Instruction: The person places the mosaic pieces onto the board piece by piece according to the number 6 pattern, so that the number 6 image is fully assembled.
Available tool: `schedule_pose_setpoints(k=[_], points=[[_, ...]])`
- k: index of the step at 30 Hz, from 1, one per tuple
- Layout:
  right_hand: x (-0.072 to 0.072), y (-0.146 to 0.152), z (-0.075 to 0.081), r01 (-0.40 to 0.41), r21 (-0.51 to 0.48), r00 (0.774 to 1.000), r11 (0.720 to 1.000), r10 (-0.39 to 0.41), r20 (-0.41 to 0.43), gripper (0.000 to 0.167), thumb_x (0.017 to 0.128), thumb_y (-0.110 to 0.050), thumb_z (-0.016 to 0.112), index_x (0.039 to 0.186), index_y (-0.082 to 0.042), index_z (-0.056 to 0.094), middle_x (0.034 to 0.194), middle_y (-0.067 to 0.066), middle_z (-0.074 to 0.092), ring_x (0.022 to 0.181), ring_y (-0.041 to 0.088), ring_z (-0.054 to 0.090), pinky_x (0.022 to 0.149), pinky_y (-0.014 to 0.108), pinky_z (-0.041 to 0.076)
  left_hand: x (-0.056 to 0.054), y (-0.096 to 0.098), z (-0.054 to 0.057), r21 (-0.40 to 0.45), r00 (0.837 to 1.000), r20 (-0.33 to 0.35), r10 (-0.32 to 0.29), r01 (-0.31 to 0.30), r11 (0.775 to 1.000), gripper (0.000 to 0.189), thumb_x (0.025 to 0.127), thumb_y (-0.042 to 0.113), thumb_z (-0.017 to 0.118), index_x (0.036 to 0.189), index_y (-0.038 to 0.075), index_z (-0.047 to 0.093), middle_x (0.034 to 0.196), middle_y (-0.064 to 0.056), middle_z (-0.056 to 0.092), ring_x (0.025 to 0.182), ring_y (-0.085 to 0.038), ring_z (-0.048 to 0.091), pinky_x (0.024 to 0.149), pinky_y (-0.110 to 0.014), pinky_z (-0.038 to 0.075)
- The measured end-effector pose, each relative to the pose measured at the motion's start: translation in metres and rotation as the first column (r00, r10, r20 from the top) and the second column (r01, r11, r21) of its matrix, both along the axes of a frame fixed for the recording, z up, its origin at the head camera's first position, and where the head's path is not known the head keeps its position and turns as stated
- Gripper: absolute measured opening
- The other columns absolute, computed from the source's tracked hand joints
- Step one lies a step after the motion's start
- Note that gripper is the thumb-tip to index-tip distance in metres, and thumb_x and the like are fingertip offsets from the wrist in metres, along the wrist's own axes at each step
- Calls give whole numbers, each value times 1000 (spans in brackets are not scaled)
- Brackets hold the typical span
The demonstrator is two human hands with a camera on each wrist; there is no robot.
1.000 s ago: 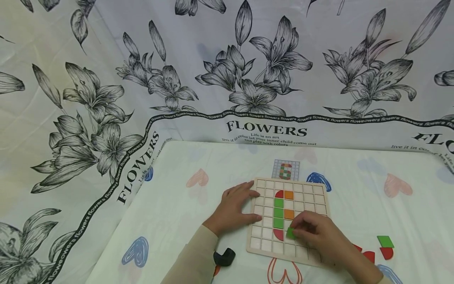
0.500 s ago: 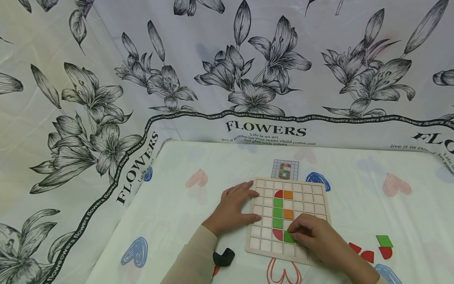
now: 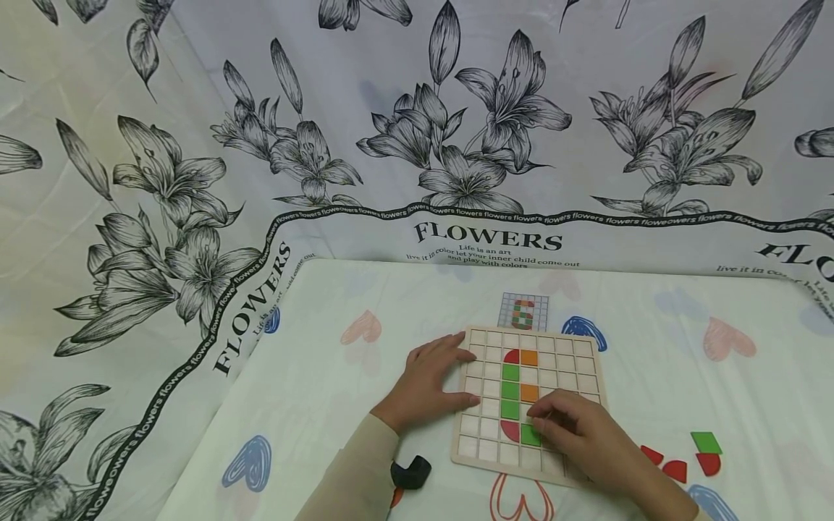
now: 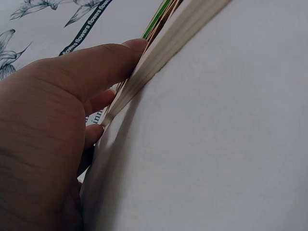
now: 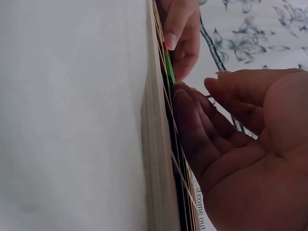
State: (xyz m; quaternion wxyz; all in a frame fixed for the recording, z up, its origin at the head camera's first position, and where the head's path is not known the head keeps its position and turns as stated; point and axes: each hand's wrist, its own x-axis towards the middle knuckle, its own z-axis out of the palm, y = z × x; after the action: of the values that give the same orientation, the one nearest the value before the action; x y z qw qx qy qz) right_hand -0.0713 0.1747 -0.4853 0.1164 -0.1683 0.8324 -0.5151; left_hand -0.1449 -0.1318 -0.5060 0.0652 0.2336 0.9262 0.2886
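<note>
A light wooden grid board (image 3: 478, 446) lies on the table with red, green and orange tiles in its cells. My left hand (image 3: 426, 376) rests along the board's left side, thumb and fingers spread against the rim. In the left wrist view, its thumb (image 4: 122, 55) touches the board's edge. My right hand (image 3: 583, 430) is over the lower middle, bent fingertips at a green square tile (image 3: 531, 434). That tile lies flat beside a red quarter-round tile (image 3: 510, 432). In the right wrist view, the fingertips (image 5: 185, 98) meet the end of the green tile (image 5: 169, 67).
Behind the board lies a pattern card (image 3: 523, 311) showing a figure in coloured squares. Loose red tiles (image 3: 675, 471) and a green tile (image 3: 706, 442) lie to the right. A curved black object (image 3: 410, 472) is by the left forearm. A flower-printed cloth (image 3: 469, 130) hangs behind.
The green square tile has gone from tilted in my right fingers to flat in its cell beside the lower red tile. The right fingertips have shifted slightly; the left hand has stayed put.
</note>
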Motion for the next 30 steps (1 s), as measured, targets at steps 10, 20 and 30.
schedule_pose_setpoints(k=[10,20,30], points=[[-1,1,-2,-17,-52,1000,999,17,7,11,107,-17,72,117,-15,75,110,-4,70,89,16,63,77,27,54,-1,0,-1,-7,1000,-13,-2,2,1000,65,92,59,81,148,32,63,175,13,31,161,-12,21,126,-55,19],[0,2,4,-11,-95,1000,995,12,5,17,107,-18,73,122,-12,74,106,-4,71,89,18,64,77,26,55,0,0,0,-1,1000,-4,-3,3,1000,65,92,59,81,148,32,63,175,11,31,161,-14,22,126,-55,18],[0,3,4,-29,-145,999,989,24,-38,21,107,-15,73,126,-7,71,108,0,74,92,18,68,80,28,59,0,0,0,1,1000,-11,-1,1,1000,65,92,59,81,148,32,63,175,11,32,161,-14,23,126,-56,19]])
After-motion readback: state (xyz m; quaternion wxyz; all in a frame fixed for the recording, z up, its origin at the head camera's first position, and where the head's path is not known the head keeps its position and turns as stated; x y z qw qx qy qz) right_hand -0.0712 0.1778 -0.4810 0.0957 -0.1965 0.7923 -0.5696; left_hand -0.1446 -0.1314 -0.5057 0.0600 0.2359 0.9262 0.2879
